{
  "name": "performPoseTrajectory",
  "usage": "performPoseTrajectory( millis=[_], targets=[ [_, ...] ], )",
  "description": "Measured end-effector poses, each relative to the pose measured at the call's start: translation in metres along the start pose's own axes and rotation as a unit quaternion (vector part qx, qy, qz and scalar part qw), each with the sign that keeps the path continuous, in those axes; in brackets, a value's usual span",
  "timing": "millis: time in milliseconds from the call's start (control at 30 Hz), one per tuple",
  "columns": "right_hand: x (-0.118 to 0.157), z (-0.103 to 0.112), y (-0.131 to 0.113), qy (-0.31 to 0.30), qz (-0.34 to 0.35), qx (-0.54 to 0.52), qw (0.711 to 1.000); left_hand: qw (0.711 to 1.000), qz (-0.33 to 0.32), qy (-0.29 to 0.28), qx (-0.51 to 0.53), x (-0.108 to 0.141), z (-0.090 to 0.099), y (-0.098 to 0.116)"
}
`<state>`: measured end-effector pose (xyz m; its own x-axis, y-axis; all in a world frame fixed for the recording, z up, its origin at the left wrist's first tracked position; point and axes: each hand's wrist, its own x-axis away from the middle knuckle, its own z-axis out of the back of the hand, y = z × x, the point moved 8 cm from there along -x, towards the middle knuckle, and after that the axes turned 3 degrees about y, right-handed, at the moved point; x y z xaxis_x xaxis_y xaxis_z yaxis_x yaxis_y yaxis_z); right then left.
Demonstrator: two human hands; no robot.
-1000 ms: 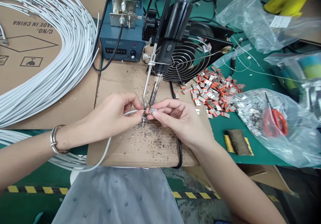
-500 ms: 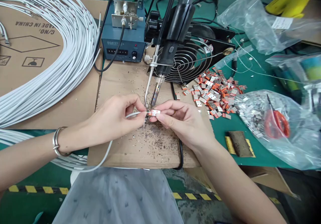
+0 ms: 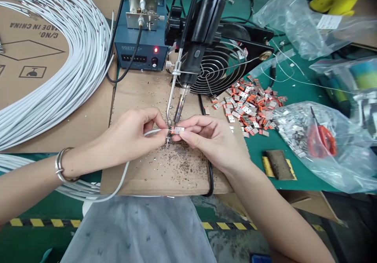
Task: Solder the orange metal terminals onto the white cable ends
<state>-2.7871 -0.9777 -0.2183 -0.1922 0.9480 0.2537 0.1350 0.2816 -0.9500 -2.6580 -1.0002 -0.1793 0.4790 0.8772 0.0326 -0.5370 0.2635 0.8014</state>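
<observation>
One connector [image 3: 178,130] between both hands [image 3: 151,129].

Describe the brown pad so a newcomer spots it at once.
On the green table, find the large clear bag with the red-handled tool. Just left of the bag, near the table's front edge, lies the pad. It is dark brown, flat and rectangular and rests on a yellow piece; the nearby connectors are small, metal and orange.

Green tabletop [image 3: 306,74], green-and-grey floor [image 3: 226,245], yellow-black floor stripes [image 3: 57,223]
</observation>
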Motion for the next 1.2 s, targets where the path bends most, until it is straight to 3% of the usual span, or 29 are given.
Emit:
performPoseTrajectory(
  millis=[767,933,1200],
  targets=[
    [0.000,-0.001,-0.001,0.008,0.001,0.033,0.999,0.995,-0.071,-0.015,-0.073,0.003,-0.001,0.008],
    [-0.001,-0.002,-0.001,-0.001,-0.004,0.008,1.000,0.996,-0.062,-0.006,-0.067,0.002,0.000,0.008],
    [0.001,-0.001,-0.006,0.004,0.040,0.005,0.999,0.995,-0.083,0.015,-0.053,0.004,0.003,0.013]
  ],
)
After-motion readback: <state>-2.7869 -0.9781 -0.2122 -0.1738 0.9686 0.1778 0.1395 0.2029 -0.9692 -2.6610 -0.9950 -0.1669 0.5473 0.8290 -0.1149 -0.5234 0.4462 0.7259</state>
